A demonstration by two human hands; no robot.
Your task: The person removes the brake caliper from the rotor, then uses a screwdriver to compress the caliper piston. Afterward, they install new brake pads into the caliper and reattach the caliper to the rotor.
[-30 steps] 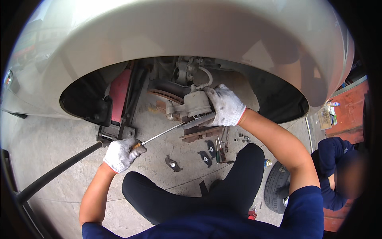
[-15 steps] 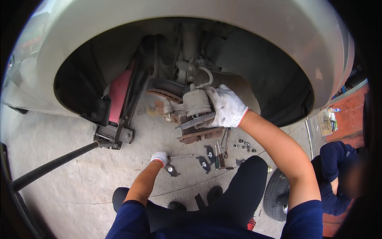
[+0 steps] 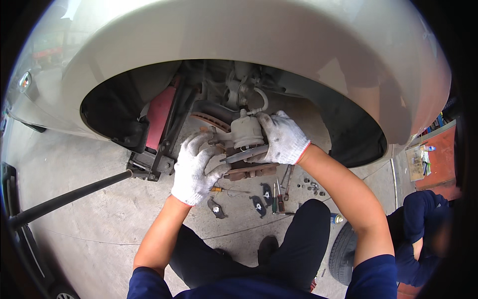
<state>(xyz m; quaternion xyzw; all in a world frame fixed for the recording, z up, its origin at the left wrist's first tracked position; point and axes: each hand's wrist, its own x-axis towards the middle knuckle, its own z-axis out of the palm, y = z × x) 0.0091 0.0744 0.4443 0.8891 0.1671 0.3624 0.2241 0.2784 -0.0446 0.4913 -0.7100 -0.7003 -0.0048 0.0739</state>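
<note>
My left hand, in a white knitted glove, reaches around the left end of the brake caliper, fingers above and thumb below. My right hand, gloved too, grips the caliper's right side; its fingertips are partly hidden behind the casting. A flat grey plate, seemingly a brake pad, sits across the caliper's lower side. Behind and to the left shows the rusty brake disc. A curved hose runs up from the caliper.
A red jack with a long black handle stands left. On the floor lie brake pads, a yellow-handled screwdriver, more hand tools and nuts. A tyre lies right, beside another person.
My left hand has left the screwdriver on the floor and risen to the caliper's left end. My right hand stays on the caliper. The view has tilted upward slightly.
</note>
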